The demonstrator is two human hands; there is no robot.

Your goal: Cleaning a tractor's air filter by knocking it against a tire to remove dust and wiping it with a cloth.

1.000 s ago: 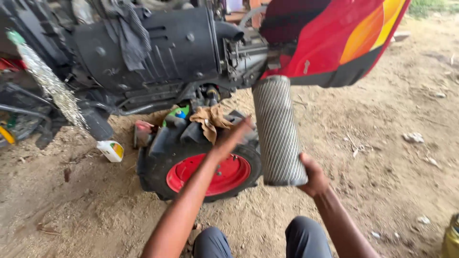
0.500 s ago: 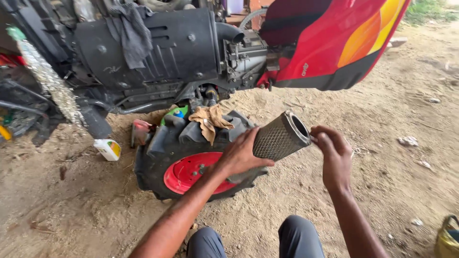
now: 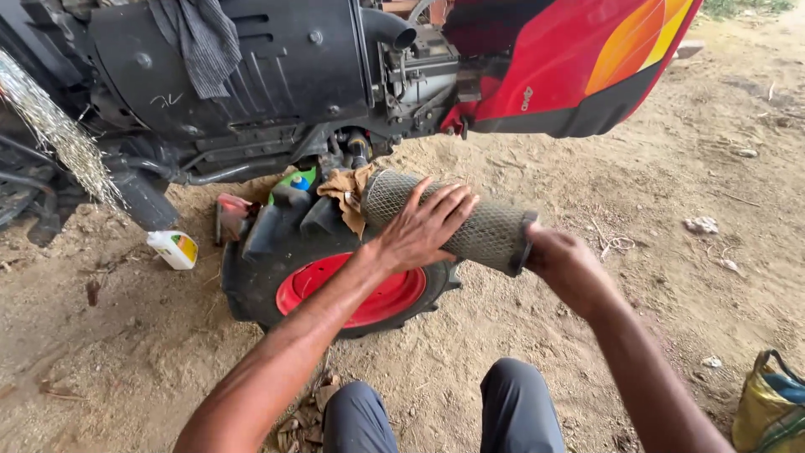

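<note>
Both hands hold a mesh-covered cylindrical filter (image 3: 453,220) level above a small red-hubbed wheel.

The filter is a long tube wrapped in fine grey metal mesh with a dark rubbery rim at its near end; it lies almost horizontal, over the lugged black tyre (image 3: 335,268) with its glossy red hub. The left hand (image 3: 423,228) lies flat on the mesh, fingers spread wide and draped over the curve. The right hand (image 3: 563,260) cups the rimmed end, fingers curled around it. A crumpled tan rag (image 3: 350,191) sits on the tyre just beside the filter's far end. Behind stands a machine with a matte black housing (image 3: 251,67) and shiny red bodywork (image 3: 570,59), on dry sandy ground (image 3: 671,210).
</note>
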